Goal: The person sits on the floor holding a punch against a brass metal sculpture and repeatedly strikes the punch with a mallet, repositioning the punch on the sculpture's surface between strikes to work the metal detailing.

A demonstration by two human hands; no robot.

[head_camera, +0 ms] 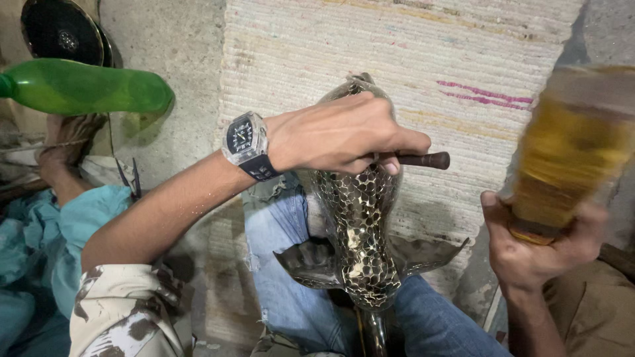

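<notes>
A metal fish-shaped piece (357, 225) with a hammered scale pattern and flared fins stands upright between my jeans-clad knees. My left hand (337, 135), with a square wristwatch (245, 139) on the wrist, rests on the upper part of the fish. It grips a dark rod-like punch (423, 160) held sideways against the metal. My right hand (529, 251) is at the right, closed around the handle of a yellowish wooden mallet (569, 158). The mallet is raised and blurred by motion.
A pale woven mat (410, 59) with pink marks lies under the fish. At the left another person in teal clothing has a hand (66, 142) by a green plastic bottle (86, 86). A dark round disc (59, 30) sits at the top left.
</notes>
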